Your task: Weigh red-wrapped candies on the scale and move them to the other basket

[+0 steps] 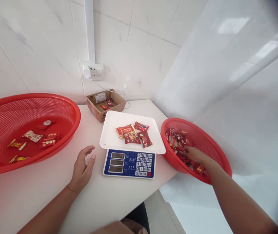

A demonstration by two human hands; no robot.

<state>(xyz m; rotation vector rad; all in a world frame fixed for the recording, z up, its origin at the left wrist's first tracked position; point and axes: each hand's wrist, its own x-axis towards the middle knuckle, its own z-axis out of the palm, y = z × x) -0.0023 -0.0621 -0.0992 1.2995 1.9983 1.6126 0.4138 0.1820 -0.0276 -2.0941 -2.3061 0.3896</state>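
"Where are the packets?"

"Four lie on the white, shallow plastic tray (112,130) of the blue-fronted electronic scale (130,172). Many more fill the red, oval plastic basket (207,136) at the right."

"How do those four point?"

"The small, bright red wrapped packet (141,126) is farthest back, its long axis running mostly left to right, right end slightly nearer the person. The flat red-and-gold packet (122,131) also lies crosswise, but its right end is farther back."

"And the other two?"

"The dark red packet with large gold print (132,138) lies crosswise too, partly over the red-and-gold one. To its right, the dark red packet with round motifs (145,139) slants from back left to front right, much more steeply."

"What about the hands?"

"The right hand (195,155) reaches down among the jumbled red wrapped packets (171,138) in the basket. Its fingertips are hidden, so I can't tell whether it grips one."

"The left?"

"The left hand (81,170) is beside the scale, over the white table (90,201), empty, thumb parted from loosely bent fingers that point toward the tray."

"Does the basket have a direction?"

"Its long axis runs from back left to front right."
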